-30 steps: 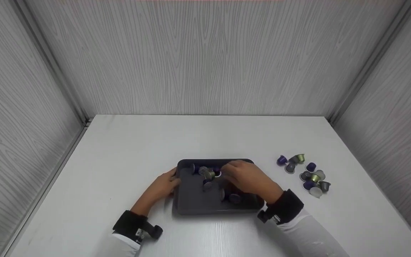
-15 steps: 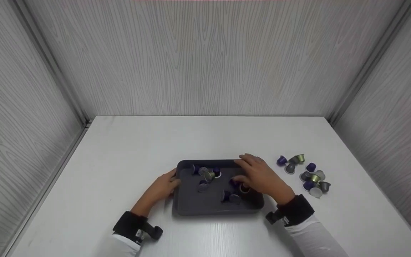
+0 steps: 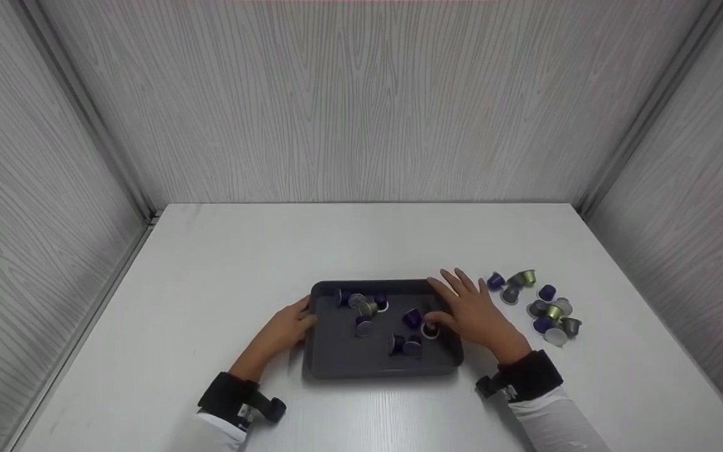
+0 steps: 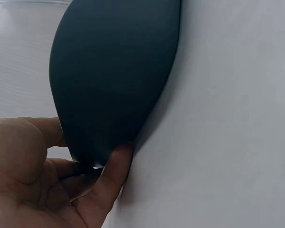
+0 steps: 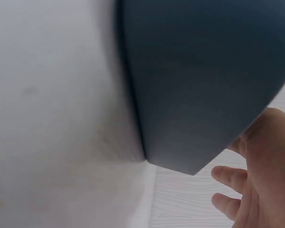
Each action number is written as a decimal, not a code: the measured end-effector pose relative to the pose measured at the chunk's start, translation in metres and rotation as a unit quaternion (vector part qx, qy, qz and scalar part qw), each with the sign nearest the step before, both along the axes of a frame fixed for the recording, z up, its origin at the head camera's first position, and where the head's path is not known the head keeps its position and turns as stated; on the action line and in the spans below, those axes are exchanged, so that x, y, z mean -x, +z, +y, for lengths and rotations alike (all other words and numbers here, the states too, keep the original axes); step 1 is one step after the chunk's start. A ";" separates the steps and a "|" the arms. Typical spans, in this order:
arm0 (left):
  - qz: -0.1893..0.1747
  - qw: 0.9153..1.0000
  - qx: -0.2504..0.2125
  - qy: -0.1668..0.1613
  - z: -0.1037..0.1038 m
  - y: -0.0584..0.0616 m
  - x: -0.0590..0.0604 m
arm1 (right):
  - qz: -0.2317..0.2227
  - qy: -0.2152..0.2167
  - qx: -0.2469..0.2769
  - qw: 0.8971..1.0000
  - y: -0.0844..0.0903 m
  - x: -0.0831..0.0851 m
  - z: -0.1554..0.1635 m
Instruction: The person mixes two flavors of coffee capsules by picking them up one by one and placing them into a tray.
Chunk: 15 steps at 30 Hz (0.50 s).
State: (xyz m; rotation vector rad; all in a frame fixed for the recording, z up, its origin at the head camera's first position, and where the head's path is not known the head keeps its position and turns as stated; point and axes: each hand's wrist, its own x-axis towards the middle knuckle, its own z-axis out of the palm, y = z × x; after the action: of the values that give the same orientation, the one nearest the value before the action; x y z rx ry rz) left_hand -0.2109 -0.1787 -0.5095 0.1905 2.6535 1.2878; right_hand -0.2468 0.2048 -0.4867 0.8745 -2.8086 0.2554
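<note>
A dark grey tray with coffee capsules in it lies on the white table. My left hand grips the tray's left side; the left wrist view shows my thumb and fingers around the end of the tray. Over the right rim my right hand has its fingers spread. Its thumb reaches inside, at or just above a dark capsule with a pale rim; contact cannot be told. Beside that one lies a purple capsule. In the right wrist view the tray wall hides part of my right hand.
More capsules lie loose on the table to the right, among them a blue one, a green one and a pale one. A grey wood-grain wall stands behind the table, with side walls left and right.
My right hand has moved right from the tray's middle to its right rim, and its fingers have spread. A purple and a dark capsule now show near its thumb. My left hand stays put.
</note>
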 end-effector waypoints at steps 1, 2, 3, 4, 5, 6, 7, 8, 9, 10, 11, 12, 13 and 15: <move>-0.003 1.000 -0.001 0.001 0.000 0.000 0.000 | -0.002 -0.004 -0.003 1.000 -0.001 0.001 0.001; -0.004 1.000 -0.004 0.002 0.001 0.001 0.000 | -0.006 -0.009 -0.005 1.000 -0.001 0.001 0.002; -0.007 1.000 -0.006 0.003 0.001 0.001 0.000 | -0.010 -0.013 -0.005 1.000 -0.001 0.002 0.003; -0.011 1.000 -0.010 0.004 0.001 0.001 0.000 | -0.012 -0.018 -0.006 1.000 0.000 0.002 0.004; -0.011 1.000 -0.010 0.005 0.001 0.001 0.000 | -0.013 -0.022 -0.004 1.000 0.000 0.002 0.005; -0.010 1.000 -0.008 0.005 0.001 0.001 0.000 | -0.015 -0.027 -0.003 1.000 0.001 0.003 0.007; -0.010 1.000 -0.007 0.004 0.001 0.001 0.000 | -0.016 -0.033 -0.003 0.999 0.001 0.003 0.008; -0.008 1.000 -0.003 0.004 0.001 0.001 0.000 | -0.019 -0.039 -0.003 0.999 0.002 0.003 0.010; -0.005 1.000 0.002 0.003 0.001 0.001 0.000 | -0.021 -0.045 -0.004 0.999 0.002 0.004 0.012; -0.001 1.000 0.006 0.002 0.001 0.001 0.000 | -0.023 -0.052 -0.006 0.998 0.001 0.004 0.014; 0.001 1.000 0.009 0.000 0.000 0.001 0.000 | -0.024 -0.058 -0.008 0.998 0.001 0.005 0.015; 0.005 1.000 0.011 -0.002 0.000 0.000 0.000 | -0.027 -0.064 -0.009 0.998 0.001 0.005 0.017; 0.010 1.000 0.013 -0.004 0.000 0.000 0.001 | -0.031 -0.070 -0.009 0.997 0.001 0.005 0.018; 0.018 1.000 0.014 -0.010 0.000 -0.001 0.001 | -0.037 -0.075 -0.009 0.996 0.001 0.005 0.021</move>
State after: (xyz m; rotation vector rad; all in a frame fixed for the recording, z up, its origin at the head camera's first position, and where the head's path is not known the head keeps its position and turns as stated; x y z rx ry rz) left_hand -0.2121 -0.1789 -0.5103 0.2370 2.6909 1.2531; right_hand -0.2520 0.2258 -0.4861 0.6650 -2.9310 0.2452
